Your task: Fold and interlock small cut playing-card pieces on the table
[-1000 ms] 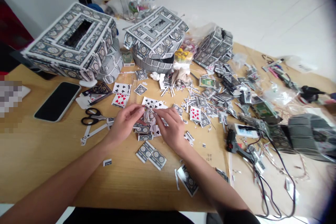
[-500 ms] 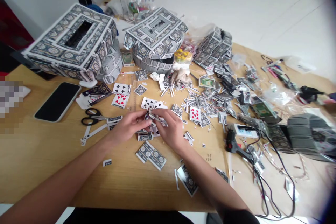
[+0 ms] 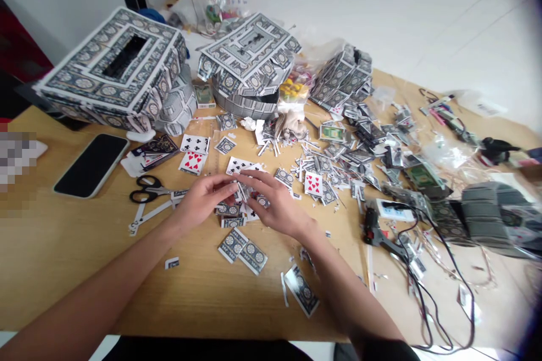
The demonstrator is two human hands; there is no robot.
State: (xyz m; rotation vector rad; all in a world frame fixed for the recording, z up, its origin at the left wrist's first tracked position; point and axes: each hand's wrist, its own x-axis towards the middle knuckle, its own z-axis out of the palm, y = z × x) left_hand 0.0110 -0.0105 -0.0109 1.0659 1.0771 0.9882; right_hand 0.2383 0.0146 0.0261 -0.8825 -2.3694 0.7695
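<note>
Near the middle of the table, my left hand and my right hand meet over a small patterned playing card piece. The fingers of both are closed on it and hide much of its shape. Under and around the hands lie more cut cards and a face-up card of clubs. Closer to me, two patterned cards overlap on the wood. Black-handled scissors rest left of my left hand, beside white paper strips.
Card-covered boxes stand along the back. A phone lies at the left. Card scraps spread to the right, near a glue gun with trailing black cables and a white power strip.
My right hand has turned and its fingers now reach flatter over the card piece towards my left fingertips. My left hand has shifted only slightly.
</note>
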